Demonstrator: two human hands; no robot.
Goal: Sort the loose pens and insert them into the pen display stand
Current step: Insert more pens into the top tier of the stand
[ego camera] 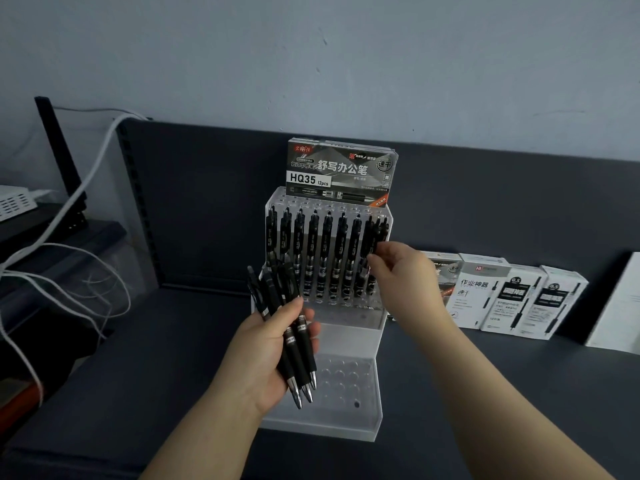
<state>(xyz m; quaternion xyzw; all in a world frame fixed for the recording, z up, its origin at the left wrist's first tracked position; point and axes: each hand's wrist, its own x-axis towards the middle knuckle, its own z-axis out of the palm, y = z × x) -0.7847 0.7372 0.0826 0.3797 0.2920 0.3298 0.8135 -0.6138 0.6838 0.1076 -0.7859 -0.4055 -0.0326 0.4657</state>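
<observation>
A clear acrylic pen display stand (346, 420) stands on a dark shelf, with a row of several black pens (313, 251) upright in its upper tier. Its lower tier shows open holes. My left hand (263, 355) grips a bundle of three black pens (294, 344), tips pointing down toward me, in front of the stand's left side. My right hand (401, 268) pinches a black pen (370, 237) at the right end of the upper row. A pen box labelled HQ35 (341, 171) sits on top of the stand.
Several white pen boxes (502, 296) lean against the dark back panel to the right. A white board (620, 306) stands at the far right. White cables (69, 258) and a clear bin lie off the shelf's left end.
</observation>
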